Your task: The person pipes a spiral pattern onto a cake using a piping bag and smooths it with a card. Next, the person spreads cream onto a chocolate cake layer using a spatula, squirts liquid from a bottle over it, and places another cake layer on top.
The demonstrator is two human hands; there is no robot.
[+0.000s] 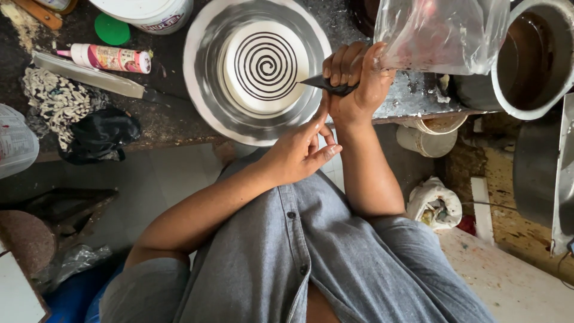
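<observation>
Mostly dark grimy worktop point(173, 122), metal pan point(203, 90), pale tiled floor point(514, 281).

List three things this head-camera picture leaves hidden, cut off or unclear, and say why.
Head view:
1. The piping bag: its top is cut off by the upper edge.
2. The nozzle tip: too small to show whether icing is flowing onto the spiral-topped cake.
3. The right hand hides how the bag's neck is twisted; the left hand steadies its wrist.

Right hand point(354, 84) clenched — left hand point(299, 152) bracing
</observation>
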